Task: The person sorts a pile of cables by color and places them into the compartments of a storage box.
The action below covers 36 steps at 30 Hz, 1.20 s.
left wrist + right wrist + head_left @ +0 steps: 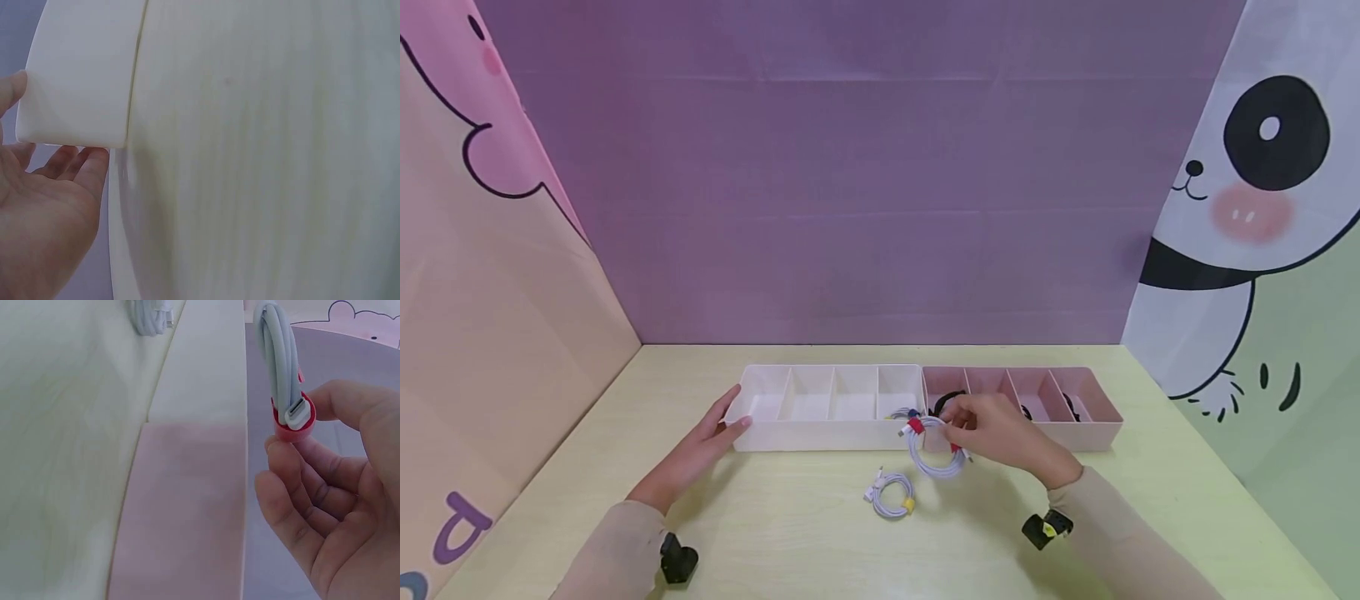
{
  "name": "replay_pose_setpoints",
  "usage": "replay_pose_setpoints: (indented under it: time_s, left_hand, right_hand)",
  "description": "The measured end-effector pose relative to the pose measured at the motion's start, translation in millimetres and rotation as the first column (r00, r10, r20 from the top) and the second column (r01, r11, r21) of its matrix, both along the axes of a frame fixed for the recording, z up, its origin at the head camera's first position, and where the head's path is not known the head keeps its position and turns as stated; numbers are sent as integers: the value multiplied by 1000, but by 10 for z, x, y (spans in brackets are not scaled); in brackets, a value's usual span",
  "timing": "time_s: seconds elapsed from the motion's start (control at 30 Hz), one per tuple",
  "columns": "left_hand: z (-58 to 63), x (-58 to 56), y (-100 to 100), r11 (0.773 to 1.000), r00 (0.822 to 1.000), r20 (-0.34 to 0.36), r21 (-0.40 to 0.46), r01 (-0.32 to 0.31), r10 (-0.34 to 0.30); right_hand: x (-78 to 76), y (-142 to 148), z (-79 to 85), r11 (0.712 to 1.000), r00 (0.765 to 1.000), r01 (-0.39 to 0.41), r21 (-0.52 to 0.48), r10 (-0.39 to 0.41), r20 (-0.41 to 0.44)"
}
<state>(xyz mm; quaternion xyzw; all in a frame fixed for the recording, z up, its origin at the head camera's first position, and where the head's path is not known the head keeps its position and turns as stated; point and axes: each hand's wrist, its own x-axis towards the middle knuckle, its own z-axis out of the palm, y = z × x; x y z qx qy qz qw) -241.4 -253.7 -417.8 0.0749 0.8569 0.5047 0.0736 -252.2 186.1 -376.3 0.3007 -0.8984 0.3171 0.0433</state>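
Observation:
My right hand [996,429] pinches a coiled white charging cable [938,467] by its red strap [294,432], with the loop hanging before the meeting ends of two boxes. A metal plug end [299,414] pokes out by the strap. My left hand [703,437] holds the left end of the white divided box [827,436], thumb at the front and fingers against the end wall [72,112]. On the table in front lies a second coiled white cable [891,497] with a yellow tie. Part of another cable [901,413] shows in the white box's rightmost compartment.
A pink divided box [1093,435] stands end to end with the white one. Black items [1071,407] lie in some of its compartments, partly hidden by my right hand. The pale wooden table [790,533] meets a purple backdrop [880,208], with printed side panels.

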Motion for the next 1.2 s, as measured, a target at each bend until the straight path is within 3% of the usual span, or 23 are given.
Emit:
replay_pose_setpoints:
  time_s: [0.3, 0.7, 1.2]
  left_hand:
    - [-8, -8, -3, 1000, 1000, 4, -5, -4, 4]
    - [-3, -1, 8, 1000, 1000, 18, -10, -8, 8]
    - [-15, -14, -7, 1000, 1000, -1, 11, 5, -5]
  right_hand:
    - [-57, -149, 58, 999, 999, 39, -15, -39, 14]
    - [-210, -353, 137, 1000, 1000, 20, -20, -19, 10]
    - [-312, -572, 197, 997, 993, 70, -34, -66, 98]
